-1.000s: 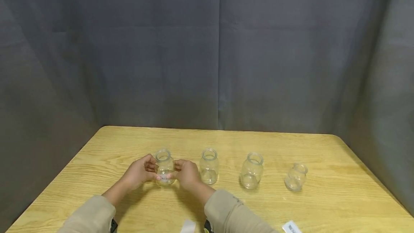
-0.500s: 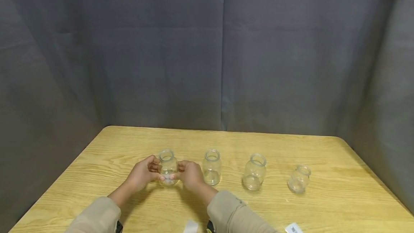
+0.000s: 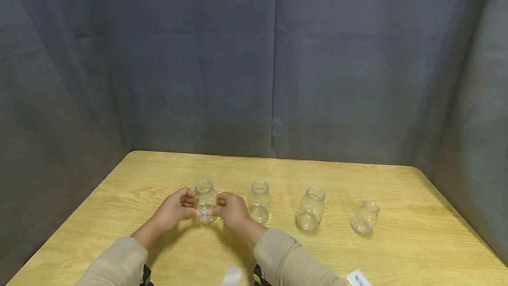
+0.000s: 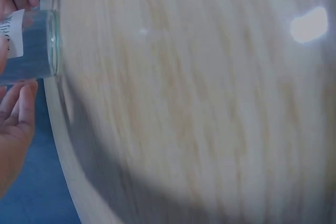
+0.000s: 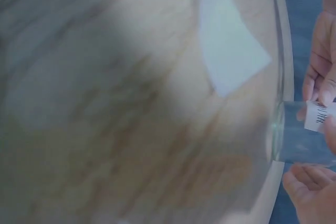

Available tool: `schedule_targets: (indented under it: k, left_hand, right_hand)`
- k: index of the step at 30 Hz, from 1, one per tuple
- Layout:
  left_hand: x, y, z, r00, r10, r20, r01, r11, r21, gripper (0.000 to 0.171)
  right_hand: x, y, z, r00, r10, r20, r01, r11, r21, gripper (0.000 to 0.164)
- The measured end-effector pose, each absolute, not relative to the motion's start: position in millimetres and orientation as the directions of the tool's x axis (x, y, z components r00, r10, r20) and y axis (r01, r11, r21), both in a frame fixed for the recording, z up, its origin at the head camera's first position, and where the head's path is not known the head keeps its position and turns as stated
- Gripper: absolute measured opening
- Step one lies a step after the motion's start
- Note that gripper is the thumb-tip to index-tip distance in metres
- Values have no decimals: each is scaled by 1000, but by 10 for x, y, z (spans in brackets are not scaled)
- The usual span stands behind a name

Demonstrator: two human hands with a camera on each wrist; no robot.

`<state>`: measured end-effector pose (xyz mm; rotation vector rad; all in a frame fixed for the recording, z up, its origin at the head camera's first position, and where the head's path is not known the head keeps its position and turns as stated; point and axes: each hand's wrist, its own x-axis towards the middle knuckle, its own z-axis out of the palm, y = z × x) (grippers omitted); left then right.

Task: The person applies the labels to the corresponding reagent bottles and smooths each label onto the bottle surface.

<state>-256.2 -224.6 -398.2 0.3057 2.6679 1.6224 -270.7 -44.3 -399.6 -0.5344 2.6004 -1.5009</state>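
Note:
Both hands hold a clear glass jar (image 3: 205, 197) upright at the left end of a row. A small white label (image 3: 205, 213) with dark print sits low on its near face, also seen in the right wrist view (image 5: 315, 116). My left hand (image 3: 173, 208) has its thumb on the label's left side and curled fingers along the jar's left. From the other side, my right hand (image 3: 235, 211) puts its thumb on the label's right end, fingers behind the jar's right. The thumbs partly cover the label.
Rightward stand a second glass jar (image 3: 259, 202), a third glass jar (image 3: 310, 208) and a smaller glass jar (image 3: 365, 218). A blank white paper strip (image 3: 232, 276) and a printed white label (image 3: 358, 278) lie by the near edge of the wooden table (image 3: 428, 242). Grey curtains surround it.
Both hands keep their places on the jar, with the thumbs shifting slightly over the label. The whole scene moves a little in view as the head camera turns.

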Motion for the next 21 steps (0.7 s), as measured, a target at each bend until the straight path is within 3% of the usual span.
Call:
schedule_targets:
  k: [10, 21]
  left_hand:
    - [-2509, -2178, -3984, -993, 111, 45, 92, 471, 877, 48]
    - [-2490, -2111, -3962, -997, 63, 50, 75, 501, 862, 52]
  right_hand:
    - [-2616, -408, -3960, -939, -341, 40, -206, 466, -860, 51]
    - [-2617, -380, -3993, -936, -341, 84, -242, 453, -858, 46]
